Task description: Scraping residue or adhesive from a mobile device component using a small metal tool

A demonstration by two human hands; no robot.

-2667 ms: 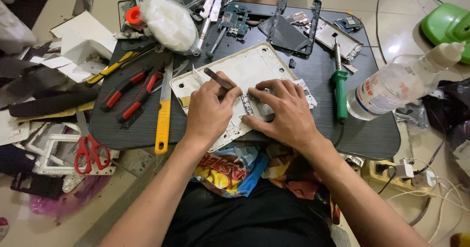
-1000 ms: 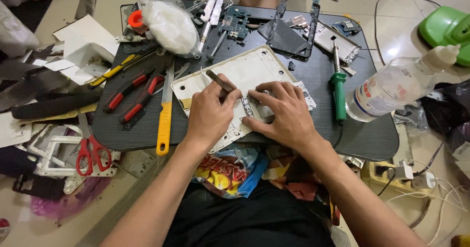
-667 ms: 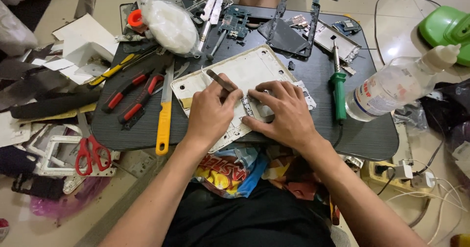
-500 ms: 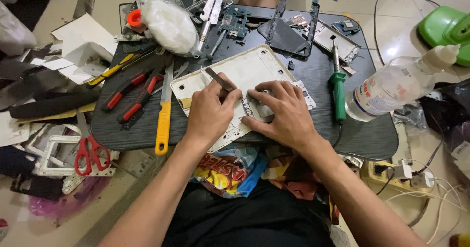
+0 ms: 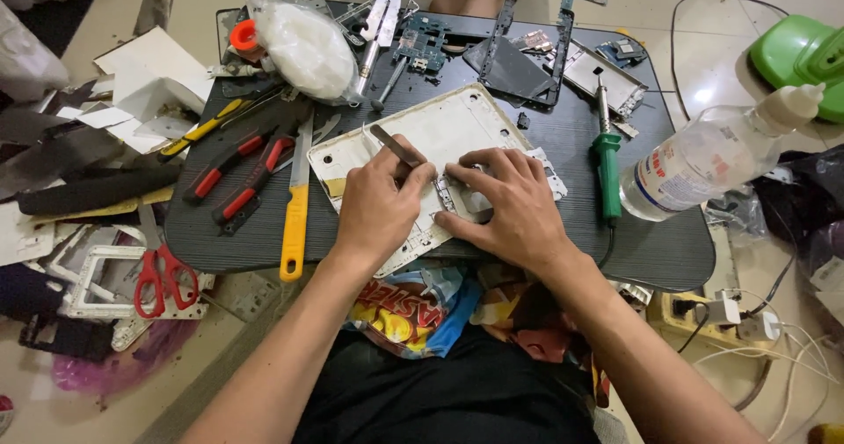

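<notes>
A white tablet back shell (image 5: 444, 129) lies open-side up on a small black table (image 5: 571, 145) in front of me. My left hand (image 5: 378, 205) grips metal tweezers (image 5: 393, 145), their tip down by a small part at the shell's near edge. My right hand (image 5: 507, 207) rests flat on the shell's right side, fingers spread and pressing on it, with the fingertips close to the tweezers' tip. The spot under the fingers is hidden.
On the table: a green-handled soldering iron (image 5: 606, 161), a yellow-handled blade (image 5: 294, 215), red-handled pliers (image 5: 242, 171), a white plastic bag (image 5: 308, 48), circuit boards and frames (image 5: 519, 53). A clear bottle (image 5: 703, 163) lies at right. Red scissors (image 5: 158, 272) and white frames lie on the floor, left.
Almost nothing differs; both hands stay on the shell, with only slight shifts of the tweezers and fingers.
</notes>
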